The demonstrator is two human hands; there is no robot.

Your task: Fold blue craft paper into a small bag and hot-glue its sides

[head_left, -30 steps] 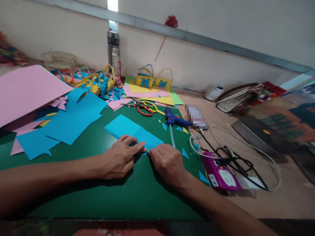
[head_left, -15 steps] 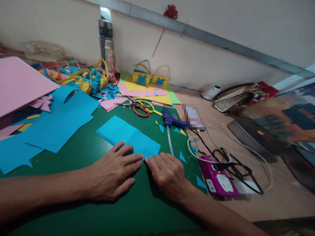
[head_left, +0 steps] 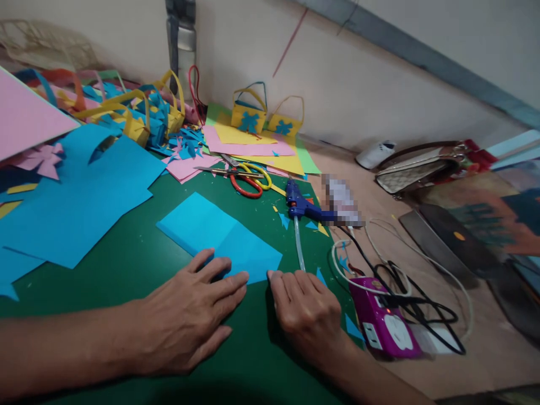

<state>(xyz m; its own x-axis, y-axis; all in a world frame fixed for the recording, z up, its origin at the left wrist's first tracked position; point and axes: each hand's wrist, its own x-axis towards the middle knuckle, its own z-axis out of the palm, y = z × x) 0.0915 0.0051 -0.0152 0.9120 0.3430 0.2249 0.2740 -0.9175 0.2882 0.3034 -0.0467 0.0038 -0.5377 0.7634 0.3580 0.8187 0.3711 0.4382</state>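
A folded piece of blue paper (head_left: 228, 233) lies on the green mat (head_left: 139, 287), with a crease across its middle. My left hand (head_left: 198, 304) is open, palm down, its fingers spread over the paper's near edge. Curled into a loose fist, my right hand (head_left: 306, 304) rests at the paper's near right corner with its thumb tip by the edge. I see nothing in its fingers, though their undersides are hidden. Beyond the paper are red- and yellow-handled scissors (head_left: 247, 188) and a blue glue gun (head_left: 301, 205) with a clear glue stick in it.
Larger blue sheets (head_left: 105, 197) and a pink sheet (head_left: 29, 118) lie to the left. Small yellow paper baskets (head_left: 248, 119) stand against the wall. At right are a purple power box (head_left: 383, 318) with tangled cables and a grey case (head_left: 451, 236). Blue scraps are scattered about.
My right hand has slid right along the paper's near edge, widening the gap from my left hand. My left hand stays on the paper. The camera view has tilted and dropped slightly.
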